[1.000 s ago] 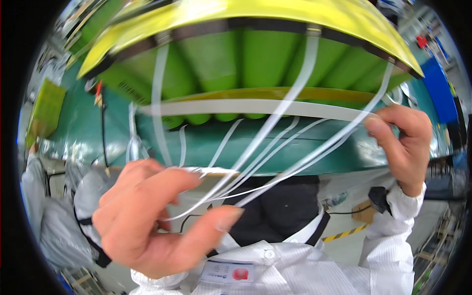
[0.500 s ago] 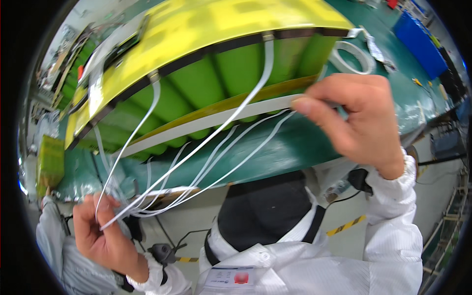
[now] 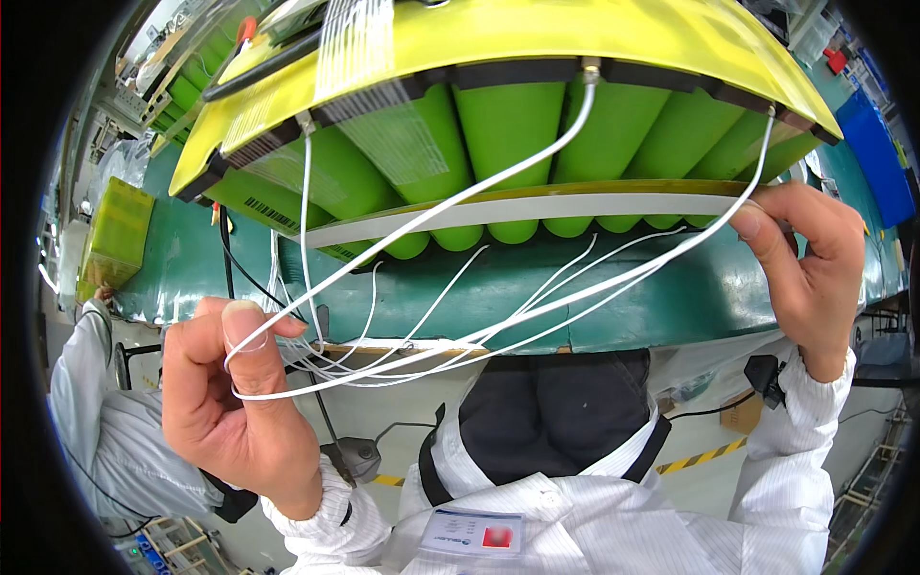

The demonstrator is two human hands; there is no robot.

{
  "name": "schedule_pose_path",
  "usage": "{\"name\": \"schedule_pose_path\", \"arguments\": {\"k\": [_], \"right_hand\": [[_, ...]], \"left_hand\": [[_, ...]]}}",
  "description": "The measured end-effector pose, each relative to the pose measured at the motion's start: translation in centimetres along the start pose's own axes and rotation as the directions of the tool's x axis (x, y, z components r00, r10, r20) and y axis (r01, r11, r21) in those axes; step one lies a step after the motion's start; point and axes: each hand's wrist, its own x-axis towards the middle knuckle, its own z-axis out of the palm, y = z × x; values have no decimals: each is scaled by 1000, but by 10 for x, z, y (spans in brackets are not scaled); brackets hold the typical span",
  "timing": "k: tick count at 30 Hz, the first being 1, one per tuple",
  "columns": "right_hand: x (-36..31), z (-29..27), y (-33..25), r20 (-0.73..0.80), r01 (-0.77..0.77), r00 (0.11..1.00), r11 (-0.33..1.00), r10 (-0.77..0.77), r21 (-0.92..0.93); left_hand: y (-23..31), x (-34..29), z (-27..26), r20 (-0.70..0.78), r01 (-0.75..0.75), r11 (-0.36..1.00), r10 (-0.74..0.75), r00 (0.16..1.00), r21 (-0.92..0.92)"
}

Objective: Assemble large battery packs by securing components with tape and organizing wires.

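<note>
A battery pack of green cylindrical cells (image 3: 508,134) under a yellow cover (image 3: 537,29) stands at the table's near edge. White wires run from terminals along its near side, and a white strip (image 3: 537,207) lies along its lower edge. My left hand (image 3: 244,412), at the left, is closed with the thumb up; a white wire (image 3: 450,204) and another wire loop over its thumb and fingers. My right hand (image 3: 810,268) pinches at the pack's right end, its fingertips against the right-hand wire (image 3: 752,182) beside the strip's end. The fingers partly hide that grip.
Several more white wires (image 3: 537,302) hang over the green table (image 3: 642,307). At the left is another yellow-green pack (image 3: 120,235), with a person's grey sleeve (image 3: 81,369) below it. A blue bin (image 3: 867,134) stands at the far right. Black cables (image 3: 227,254) hang left of the near pack.
The pack appears larger and further right in view. My right hand sits further right and lower, with the right-hand wire now showing beside it. My left hand still has the wires, its thumb now raised.
</note>
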Motion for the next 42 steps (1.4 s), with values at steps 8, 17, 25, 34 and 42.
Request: {"name": "schedule_pose_path", "arguments": {"k": [8, 17, 25, 34, 42], "right_hand": [[2, 0, -3, -7, -6, 1000, 1000, 6, -19], [3, 0, -7, -3, 5, 1000, 998, -5, -67], [1, 0, -5, -17, 51, 998, 996, -53, -79], [-2, 2, 3, -2, 70, 998, 997, -70, -22], [-5, 0, 0, -14, 48, 999, 998, -49, -39]], "left_hand": [[-6, 3, 6, 2, 6, 1000, -6, 1000, 0], [-13, 10, 18, 61, -16, 992, 9, 998, 122], [-19, 14, 25, 48, -97, 987, 92, 995, 125], [-31, 16, 28, -34, -55, 993, 59, 998, 101], [-42, 15, 25, -15, -59, 997, 60, 998, 46]]}}
